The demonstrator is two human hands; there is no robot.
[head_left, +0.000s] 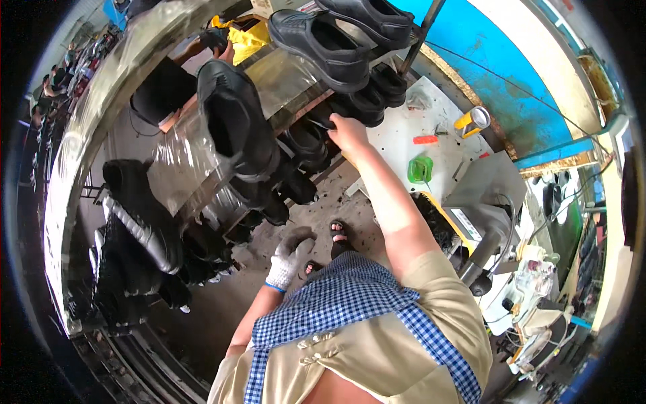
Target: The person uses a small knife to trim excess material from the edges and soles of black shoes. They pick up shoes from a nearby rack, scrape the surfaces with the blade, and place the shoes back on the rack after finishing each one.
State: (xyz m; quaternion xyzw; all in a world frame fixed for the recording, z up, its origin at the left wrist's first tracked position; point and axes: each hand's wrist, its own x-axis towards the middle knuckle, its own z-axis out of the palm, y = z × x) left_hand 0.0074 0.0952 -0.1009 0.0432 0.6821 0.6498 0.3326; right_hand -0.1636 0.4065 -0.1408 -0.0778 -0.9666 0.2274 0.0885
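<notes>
My right hand [348, 132] is bare and reaches up to a tiered rack [289, 108], its fingers closed on a black shoe [321, 120] in the middle row. My left hand [289, 254] wears a white and grey work glove and hangs low in front of me, holding nothing, fingers loosely curled. Black shoes fill the rack: a large one [235, 121] juts toward me at the upper left, and another pair [323, 40] rests on the top tier.
More black shoes [145, 229] line the lower left of the rack. A white worktable [431, 128] to the right holds a green cup [420, 168], a yellow tape roll [472, 120] and a red tool. A grey machine [481, 215] stands at the right. People sit far left.
</notes>
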